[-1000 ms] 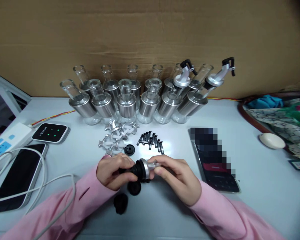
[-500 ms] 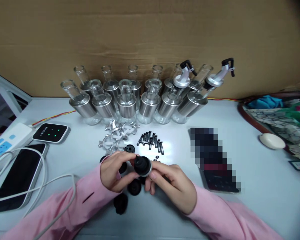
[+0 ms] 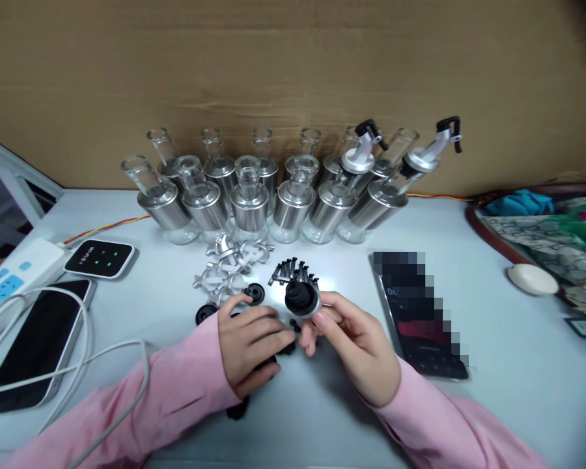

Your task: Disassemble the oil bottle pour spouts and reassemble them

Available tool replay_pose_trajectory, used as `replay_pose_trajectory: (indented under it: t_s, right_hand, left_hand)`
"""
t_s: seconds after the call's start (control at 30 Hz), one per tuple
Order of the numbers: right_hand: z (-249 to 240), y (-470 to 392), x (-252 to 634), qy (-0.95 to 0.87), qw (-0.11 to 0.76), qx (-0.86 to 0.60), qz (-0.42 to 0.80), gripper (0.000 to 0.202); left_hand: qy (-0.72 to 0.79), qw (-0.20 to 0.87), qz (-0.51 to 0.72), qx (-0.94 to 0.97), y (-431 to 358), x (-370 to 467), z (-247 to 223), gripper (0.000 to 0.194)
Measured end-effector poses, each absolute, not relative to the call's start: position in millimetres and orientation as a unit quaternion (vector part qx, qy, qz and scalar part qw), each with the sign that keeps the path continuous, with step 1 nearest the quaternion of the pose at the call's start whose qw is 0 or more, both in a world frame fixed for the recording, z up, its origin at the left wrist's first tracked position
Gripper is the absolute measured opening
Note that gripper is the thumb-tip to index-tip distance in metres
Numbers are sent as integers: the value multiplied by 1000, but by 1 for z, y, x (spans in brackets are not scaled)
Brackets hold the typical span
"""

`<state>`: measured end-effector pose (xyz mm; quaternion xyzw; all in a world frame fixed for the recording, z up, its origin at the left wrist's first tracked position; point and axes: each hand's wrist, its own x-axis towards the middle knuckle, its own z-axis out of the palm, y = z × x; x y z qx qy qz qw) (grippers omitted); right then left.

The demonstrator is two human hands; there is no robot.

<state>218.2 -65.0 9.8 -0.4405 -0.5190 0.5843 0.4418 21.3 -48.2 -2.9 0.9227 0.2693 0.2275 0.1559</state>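
My right hand (image 3: 361,342) pinches a bottle pourer top (image 3: 303,299) by its silver rim, between thumb and fingers. The pourer's black ribbed stopper faces up toward me. Palm down, my left hand (image 3: 254,342) is spread over several black stopper parts, with its fingers stretched out and most of those parts hidden beneath it. One round black part (image 3: 255,294) shows beyond its fingertips and another (image 3: 206,314) beside the wrist. Behind the hands lie a heap of silver pourer pieces (image 3: 224,267) and a cluster of small black levers (image 3: 280,270).
Along the back stand two rows of glass bottles with steel sleeves (image 3: 249,208), two carrying pourers (image 3: 359,156). Phones lie left (image 3: 29,345) and right (image 3: 434,358). A white cable (image 3: 141,371) crosses my left sleeve. Farther left is a Wi-Fi device (image 3: 100,258); a white oval dish (image 3: 532,279) sits right.
My left hand has let go of the pourer top and moved down over the black parts, its fingers spreading. My right hand has shifted slightly right with the pourer top.
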Motion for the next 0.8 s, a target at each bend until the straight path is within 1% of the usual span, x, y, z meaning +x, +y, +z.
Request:
replay_pose_trajectory:
  t_s: [0.23,0.3,0.43,0.5,0.57,0.7,0.8]
  right_hand:
    - [8,-64,219,-510,452,-446,581,22]
    - [9,-64,220,-511,447,-448,581,24]
    - [9,-64,219,-514,443,-451,580,26]
    - [9,-64,219,-514,442,-454,578,26]
    - [9,-64,219,-515,442,-455,576,26]
    - [9,-65,220,-512,445,-453,578,24]
    - [9,-65,220,-509,444,-455,580,25]
  left_hand:
    - [307,160,243,906,-46,17,-6,21]
    - [308,164,234,908,-47,17,-6,22]
    - [298,112,212,924,-51,19,-6,31]
    - [289,94,203,931,-51,19,-6,28]
    - [288,107,202,930,-50,19,-5,23]
    - [309,155,221,912,-46,18,-3,25]
    - [334,137,235,902,-44,17,-4,23]
